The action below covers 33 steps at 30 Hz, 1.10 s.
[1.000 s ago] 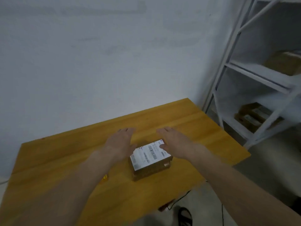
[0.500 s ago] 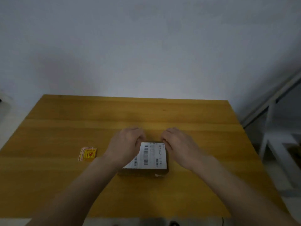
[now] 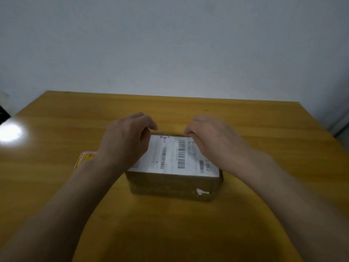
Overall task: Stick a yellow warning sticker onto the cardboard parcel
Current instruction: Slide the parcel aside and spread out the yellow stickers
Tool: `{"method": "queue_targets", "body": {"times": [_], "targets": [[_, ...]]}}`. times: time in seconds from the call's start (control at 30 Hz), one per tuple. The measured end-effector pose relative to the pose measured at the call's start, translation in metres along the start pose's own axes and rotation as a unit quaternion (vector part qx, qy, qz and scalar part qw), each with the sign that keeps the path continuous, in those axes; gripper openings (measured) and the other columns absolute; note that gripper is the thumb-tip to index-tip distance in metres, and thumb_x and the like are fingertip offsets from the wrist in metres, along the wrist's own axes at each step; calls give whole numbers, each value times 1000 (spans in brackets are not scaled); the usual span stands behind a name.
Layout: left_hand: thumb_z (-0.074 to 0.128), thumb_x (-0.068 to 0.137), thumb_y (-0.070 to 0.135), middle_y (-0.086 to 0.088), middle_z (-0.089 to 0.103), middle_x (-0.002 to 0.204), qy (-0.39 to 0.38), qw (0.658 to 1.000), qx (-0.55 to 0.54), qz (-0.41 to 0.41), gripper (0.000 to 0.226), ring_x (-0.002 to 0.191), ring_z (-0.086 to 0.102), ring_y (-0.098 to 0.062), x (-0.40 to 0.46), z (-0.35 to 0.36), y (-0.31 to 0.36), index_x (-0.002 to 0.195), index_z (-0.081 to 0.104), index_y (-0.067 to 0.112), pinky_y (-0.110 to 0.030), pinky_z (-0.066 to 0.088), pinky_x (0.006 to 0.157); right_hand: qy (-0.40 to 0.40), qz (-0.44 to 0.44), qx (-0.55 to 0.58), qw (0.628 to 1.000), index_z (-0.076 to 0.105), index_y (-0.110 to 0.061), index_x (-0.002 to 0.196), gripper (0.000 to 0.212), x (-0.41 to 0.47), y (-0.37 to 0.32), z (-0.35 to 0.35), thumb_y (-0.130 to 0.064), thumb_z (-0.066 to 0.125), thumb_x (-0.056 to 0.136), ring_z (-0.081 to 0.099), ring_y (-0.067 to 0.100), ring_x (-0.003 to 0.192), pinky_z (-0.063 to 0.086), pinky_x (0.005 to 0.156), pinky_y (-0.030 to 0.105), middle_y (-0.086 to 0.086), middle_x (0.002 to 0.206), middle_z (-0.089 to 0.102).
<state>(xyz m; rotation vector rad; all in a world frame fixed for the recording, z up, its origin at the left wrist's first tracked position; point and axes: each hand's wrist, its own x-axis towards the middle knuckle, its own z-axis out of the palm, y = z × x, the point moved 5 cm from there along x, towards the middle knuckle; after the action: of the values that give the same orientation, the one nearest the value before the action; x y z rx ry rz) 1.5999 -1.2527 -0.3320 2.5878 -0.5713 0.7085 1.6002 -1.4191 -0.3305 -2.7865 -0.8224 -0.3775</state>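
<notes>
A small brown cardboard parcel lies on the wooden table, with a white barcode label covering its top. My left hand rests over the parcel's left side, fingers curled at the far left corner. At the far right corner my right hand curls its fingers over the edge. Both hands hold the parcel from its sides. A small stack of yellow warning stickers lies on the table just left of my left wrist, partly hidden by it.
A plain grey-white wall stands right behind the table's far edge. A bright light reflection glares on the table's left side, and a dark object peeks in at the left border.
The view has swung from the shelving on the right to face the table squarely and has come closer. My hands have drawn in and curled onto the parcel's far corners, and the parcel now sits square.
</notes>
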Motion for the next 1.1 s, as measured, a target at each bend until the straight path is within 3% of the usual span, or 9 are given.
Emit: {"method": "queue_targets", "body": {"times": [0.17,0.37,0.5,0.6,0.77,0.9,1.1], "targets": [[59,75,0,-4,68,75,21,999,33,-20,15,53,58,-25,-64,-42,-6,77,69,12,-31,46,44,8,-14,8,1000,65,-14,110,23,-13,-51,-13,-5,52,93,53,21,100,46,77,33,4,107,62],[61,71,-1,-6,69,79,-12,992,53,-114,15,68,65,-30,-158,-60,-44,72,68,12,-29,44,55,-33,-53,49,997,57,-16,94,10,-42,-132,10,-15,48,95,46,14,94,44,77,30,-2,101,55],[58,83,5,-8,65,100,-44,972,57,-225,15,92,61,-29,-201,-42,-73,92,68,11,-36,49,70,-102,-66,61,991,56,-16,91,9,-50,-169,54,-25,55,92,48,16,100,45,83,29,-1,103,53],[53,88,15,-8,59,116,-82,957,45,-273,23,107,55,-28,-222,-23,-88,109,63,12,-40,49,83,-165,-52,64,983,60,-13,106,22,-48,-187,97,-29,53,93,45,22,117,42,98,37,4,122,52],[53,91,24,-11,56,121,-58,949,12,-308,36,113,51,-28,-226,-18,-116,123,53,8,-38,42,93,-211,-45,49,975,34,-12,142,55,-32,-204,146,-36,48,95,16,23,146,20,118,38,6,159,21],[52,92,27,-9,54,122,-28,946,1,-322,37,114,47,-26,-228,-14,-129,124,50,8,-37,39,95,-206,-43,32,977,24,-14,147,60,-2,-210,168,-41,42,97,0,19,149,14,120,39,2,162,4],[49,92,25,-10,54,122,4,952,6,-307,34,115,46,-24,-231,-6,-136,121,52,6,-36,39,99,-199,-6,49,979,7,-10,151,70,48,-214,200,-42,39,97,-3,19,149,7,119,33,5,162,-1]]}}
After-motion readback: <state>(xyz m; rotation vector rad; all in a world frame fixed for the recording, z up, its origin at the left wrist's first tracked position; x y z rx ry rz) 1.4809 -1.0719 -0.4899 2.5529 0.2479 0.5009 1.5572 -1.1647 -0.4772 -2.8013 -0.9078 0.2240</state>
